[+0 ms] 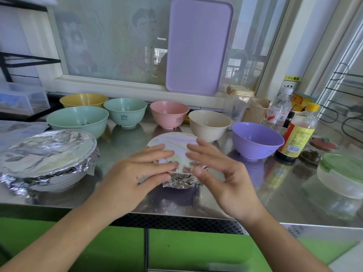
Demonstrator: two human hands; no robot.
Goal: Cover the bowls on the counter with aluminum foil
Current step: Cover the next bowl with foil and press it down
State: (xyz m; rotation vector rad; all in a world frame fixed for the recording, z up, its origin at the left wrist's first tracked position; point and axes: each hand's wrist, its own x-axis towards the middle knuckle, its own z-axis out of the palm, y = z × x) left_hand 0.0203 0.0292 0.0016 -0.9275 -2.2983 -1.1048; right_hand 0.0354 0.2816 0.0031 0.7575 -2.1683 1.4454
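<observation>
Foil lies smooth over the small bowl, crumpled at its side, under both open-fingered hands.

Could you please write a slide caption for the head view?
Both hands smooth foil over a small bowl; six bowls behind stay uncovered.

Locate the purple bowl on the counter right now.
In the head view the purple bowl stands uncovered right of centre, between the cream bowl and the dark sauce bottle.
</observation>
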